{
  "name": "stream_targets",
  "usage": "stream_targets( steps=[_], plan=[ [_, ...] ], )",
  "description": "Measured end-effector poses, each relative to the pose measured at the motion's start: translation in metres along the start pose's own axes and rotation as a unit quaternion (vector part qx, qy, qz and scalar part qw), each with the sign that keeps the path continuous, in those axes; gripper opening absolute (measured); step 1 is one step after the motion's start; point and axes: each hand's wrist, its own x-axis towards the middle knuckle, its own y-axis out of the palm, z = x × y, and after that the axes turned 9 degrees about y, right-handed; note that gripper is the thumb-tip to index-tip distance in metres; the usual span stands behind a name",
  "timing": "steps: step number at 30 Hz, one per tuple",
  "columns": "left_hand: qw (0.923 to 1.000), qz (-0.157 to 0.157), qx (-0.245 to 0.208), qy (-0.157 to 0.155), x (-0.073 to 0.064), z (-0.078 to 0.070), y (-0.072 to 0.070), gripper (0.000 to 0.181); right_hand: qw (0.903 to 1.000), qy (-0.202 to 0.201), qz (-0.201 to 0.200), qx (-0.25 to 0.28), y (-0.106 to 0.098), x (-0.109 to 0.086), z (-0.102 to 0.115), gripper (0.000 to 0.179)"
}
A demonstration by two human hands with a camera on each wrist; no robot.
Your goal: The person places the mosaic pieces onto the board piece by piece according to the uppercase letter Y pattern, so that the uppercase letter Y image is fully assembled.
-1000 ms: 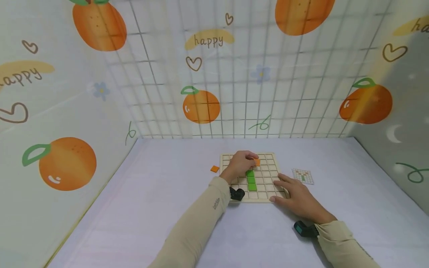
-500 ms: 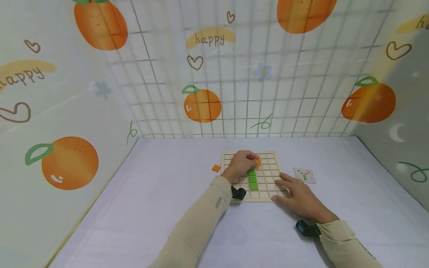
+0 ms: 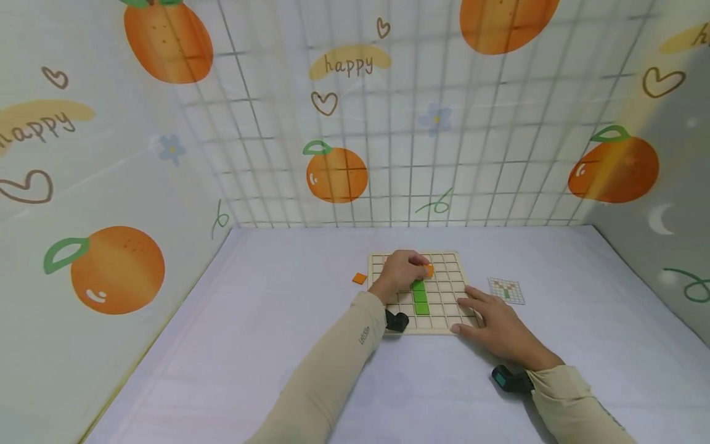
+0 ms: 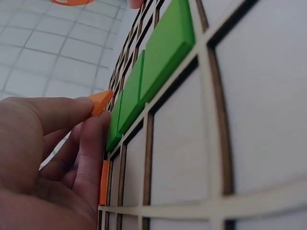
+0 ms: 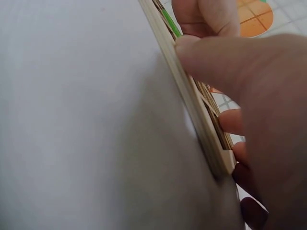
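My left hand (image 3: 400, 271) reaches over a wooden grid board (image 3: 448, 308) and pinches an orange square tile (image 3: 429, 270) between thumb and fingers. In the left wrist view that orange tile (image 4: 100, 102) is tilted, just above the far end of a column of green tiles (image 4: 164, 50) set in the grid. Another orange tile (image 4: 104, 182) lies in the board beneath the fingers, mostly hidden. At the board's right side rests my right hand (image 3: 501, 327), fingers spread on the edge. Its thumb (image 5: 206, 55) touches the front rim in the right wrist view.
A loose orange tile (image 3: 359, 279) lies left of the board on the pale tabletop (image 3: 266, 296). To the right is a small card (image 3: 506, 291) printed with a coloured grid pattern. Printed curtains (image 3: 344, 123) close off the back and sides.
The pinched orange tile has tilted slightly between the left fingers. Both hands keep their places on the board; the head view has shifted a little.
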Motion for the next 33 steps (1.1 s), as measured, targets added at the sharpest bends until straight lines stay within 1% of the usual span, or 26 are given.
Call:
stream_targets(
  steps=[3, 6, 13, 17, 25, 33],
  plan=[
    [1.0000, -0.007, -0.001, -0.004, -0.0005, 0.0017, 0.0017, 0.010, 1.0000, -0.004, 0.000, 0.003, 0.0001, 0.0000, 0.0007, 0.072],
    [0.9999, -0.011, 0.010, -0.007, -0.0015, 0.0019, 0.0029, 0.009, 1.0000, -0.007, 0.000, 0.003, -0.0001, -0.0004, 0.0018, 0.072],
    [0.9984, -0.003, 0.056, 0.003, -0.0030, -0.0016, 0.0035, 0.009, 1.0000, -0.006, 0.001, 0.001, -0.0014, -0.0016, 0.0006, 0.071],
    [0.9973, 0.007, 0.072, 0.008, -0.0022, -0.0014, 0.0018, 0.010, 1.0000, -0.007, 0.000, 0.002, -0.0002, -0.0016, -0.0005, 0.071],
    [0.9985, 0.024, 0.049, -0.001, -0.0012, 0.0012, -0.0048, 0.010, 1.0000, 0.000, 0.006, 0.005, -0.0001, -0.0010, 0.0026, 0.072],
    [0.9989, 0.014, 0.045, -0.003, -0.0001, 0.0007, -0.0008, 0.012, 1.0000, 0.007, 0.004, 0.000, -0.0025, -0.0023, 0.0052, 0.070]
  ],
)
